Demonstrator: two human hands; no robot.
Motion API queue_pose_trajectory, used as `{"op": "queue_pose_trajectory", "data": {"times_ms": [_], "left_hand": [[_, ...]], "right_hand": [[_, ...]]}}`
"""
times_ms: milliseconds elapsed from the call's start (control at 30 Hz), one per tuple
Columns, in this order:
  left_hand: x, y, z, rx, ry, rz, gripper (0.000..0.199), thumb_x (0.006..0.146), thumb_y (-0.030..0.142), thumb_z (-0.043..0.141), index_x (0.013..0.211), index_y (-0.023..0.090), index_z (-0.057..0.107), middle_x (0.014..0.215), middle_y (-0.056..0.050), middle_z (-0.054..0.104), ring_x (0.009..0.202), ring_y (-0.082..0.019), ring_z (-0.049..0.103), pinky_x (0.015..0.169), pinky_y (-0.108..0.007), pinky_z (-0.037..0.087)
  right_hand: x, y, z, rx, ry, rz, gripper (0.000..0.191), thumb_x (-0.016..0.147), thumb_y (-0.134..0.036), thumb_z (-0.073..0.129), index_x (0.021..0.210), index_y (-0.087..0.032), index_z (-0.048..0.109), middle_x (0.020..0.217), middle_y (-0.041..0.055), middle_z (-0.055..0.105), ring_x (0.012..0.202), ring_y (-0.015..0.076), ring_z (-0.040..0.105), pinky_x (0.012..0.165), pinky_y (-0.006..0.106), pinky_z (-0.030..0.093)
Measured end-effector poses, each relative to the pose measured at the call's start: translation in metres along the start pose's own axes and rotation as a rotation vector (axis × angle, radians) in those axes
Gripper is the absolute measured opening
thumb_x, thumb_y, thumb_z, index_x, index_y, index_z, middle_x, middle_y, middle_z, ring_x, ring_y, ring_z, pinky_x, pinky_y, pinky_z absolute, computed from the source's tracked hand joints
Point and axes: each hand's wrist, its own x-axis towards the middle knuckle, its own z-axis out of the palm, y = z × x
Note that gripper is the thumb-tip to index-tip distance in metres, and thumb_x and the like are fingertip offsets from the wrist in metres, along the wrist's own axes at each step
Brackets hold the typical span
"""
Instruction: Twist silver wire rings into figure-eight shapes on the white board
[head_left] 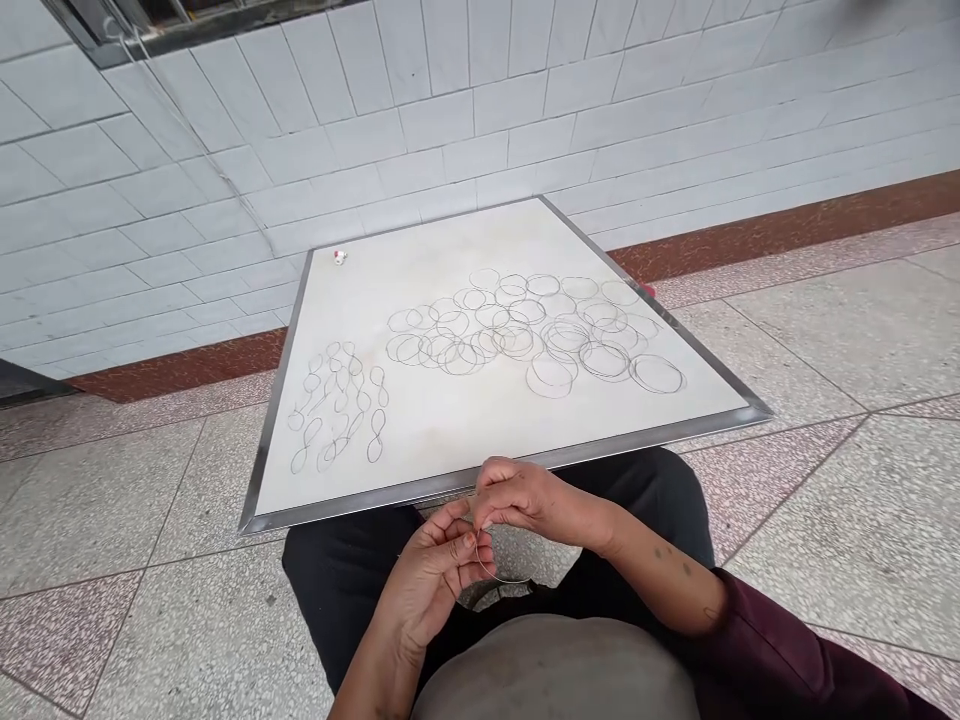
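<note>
Just off the table's near edge, my left hand and my right hand meet over my lap. Both pinch one thin wire ring; its lower curve hangs out between them, and the rest is hidden by fingers. My right fingertips press together at the top of the wire, while my left thumb and index finger grip it just below. On the white table lie many round wire rings, overlapping across the middle and right. At its left lie several wires twisted into figure-eights.
The white table has a metal rim and stands against a white tiled wall. A small white and red object sits at its far left corner. Speckled floor tiles surround it. A cord hangs down the wall.
</note>
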Motion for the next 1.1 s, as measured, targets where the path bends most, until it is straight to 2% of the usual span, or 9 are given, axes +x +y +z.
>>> {"op": "queue_pose_trajectory", "data": {"times_ms": [233, 367, 467, 600, 667, 733, 867, 1000, 1100], "left_hand": [[-0.001, -0.003, 0.0, -0.065, -0.03, -0.026, 0.045, 0.063, 0.016, 0.087, 0.105, 0.016, 0.071, 0.072, -0.001, 0.067, 0.061, -0.011, 0.062, 0.064, -0.026, 0.052], [-0.002, -0.004, 0.001, -0.085, -0.032, 0.022, 0.047, 0.062, 0.014, 0.087, 0.107, 0.017, 0.071, 0.071, 0.0, 0.065, 0.061, -0.011, 0.061, 0.064, -0.026, 0.052], [-0.004, -0.002, 0.002, -0.09, -0.026, 0.109, 0.049, 0.063, 0.013, 0.086, 0.11, 0.019, 0.071, 0.07, 0.002, 0.062, 0.062, -0.011, 0.061, 0.068, -0.028, 0.054], [-0.006, 0.004, -0.002, -0.074, 0.027, 0.226, 0.051, 0.067, 0.014, 0.083, 0.116, 0.02, 0.068, 0.071, 0.004, 0.061, 0.063, -0.01, 0.062, 0.071, -0.026, 0.054], [-0.007, 0.008, -0.006, -0.085, 0.089, 0.298, 0.053, 0.067, 0.013, 0.083, 0.117, 0.02, 0.067, 0.072, 0.004, 0.062, 0.065, -0.01, 0.063, 0.072, -0.025, 0.054], [-0.008, 0.011, -0.01, -0.101, 0.13, 0.349, 0.053, 0.068, 0.012, 0.083, 0.117, 0.02, 0.067, 0.073, 0.004, 0.063, 0.068, -0.01, 0.064, 0.073, -0.026, 0.055], [-0.009, 0.014, -0.013, -0.13, 0.174, 0.401, 0.053, 0.067, 0.011, 0.083, 0.117, 0.02, 0.067, 0.072, 0.004, 0.065, 0.072, -0.011, 0.065, 0.075, -0.027, 0.057], [-0.012, 0.014, -0.011, -0.126, 0.201, 0.426, 0.054, 0.064, 0.012, 0.085, 0.114, 0.019, 0.068, 0.072, 0.004, 0.065, 0.07, -0.011, 0.065, 0.073, -0.026, 0.057], [-0.015, 0.014, -0.009, -0.102, 0.21, 0.42, 0.054, 0.062, 0.014, 0.086, 0.113, 0.018, 0.068, 0.07, 0.004, 0.065, 0.067, -0.011, 0.065, 0.069, -0.026, 0.057]], "right_hand": [[0.001, -0.006, 0.001, 0.055, -0.003, 0.026, 0.026, 0.096, -0.038, 0.054, 0.091, -0.021, 0.073, 0.089, 0.0035, 0.054, 0.076, 0.0109, 0.055, 0.066, 0.021, 0.047], [0.004, -0.006, 0.004, 0.076, 0.011, 0.016, 0.026, 0.096, -0.039, 0.055, 0.091, -0.021, 0.073, 0.09, 0.0042, 0.055, 0.078, 0.0119, 0.056, 0.068, 0.023, 0.049], [0.007, -0.004, 0.005, 0.064, 0.098, 0.043, 0.024, 0.091, -0.043, 0.062, 0.096, -0.022, 0.072, 0.091, 0.005, 0.057, 0.082, 0.0148, 0.056, 0.072, 0.026, 0.049], [0.008, -0.003, 0.001, 0.039, 0.244, 0.245, 0.029, 0.089, -0.048, 0.062, 0.099, -0.021, 0.067, 0.088, 0.004, 0.057, 0.078, 0.0152, 0.054, 0.068, 0.027, 0.046], [0.007, -0.004, 0.0, 0.133, 0.253, 0.351, 0.031, 0.095, -0.048, 0.053, 0.096, -0.019, 0.065, 0.08, 0.0018, 0.056, 0.072, 0.0134, 0.052, 0.065, 0.026, 0.044], [0.005, -0.006, 0.0, 0.323, 0.222, 0.425, 0.033, 0.097, -0.048, 0.048, 0.097, -0.018, 0.062, 0.072, -0.0011, 0.054, 0.065, 0.0116, 0.05, 0.061, 0.024, 0.042], [0.003, -0.008, 0.008, 0.742, 0.206, 0.504, 0.033, 0.09, -0.047, 0.062, 0.101, -0.016, 0.061, 0.073, -0.0024, 0.056, 0.063, 0.0091, 0.053, 0.06, 0.022, 0.043], [0.003, -0.006, 0.022, 0.985, 0.3, 0.564, 0.033, 0.078, -0.041, 0.077, 0.092, -0.015, 0.063, 0.07, -0.0034, 0.059, 0.058, 0.0058, 0.053, 0.055, 0.018, 0.041], [0.005, -0.005, 0.031, 1.053, 0.398, 0.583, 0.033, 0.076, -0.041, 0.079, 0.085, -0.014, 0.063, 0.07, -0.0032, 0.06, 0.052, 0.0037, 0.052, 0.051, 0.016, 0.039]]}}
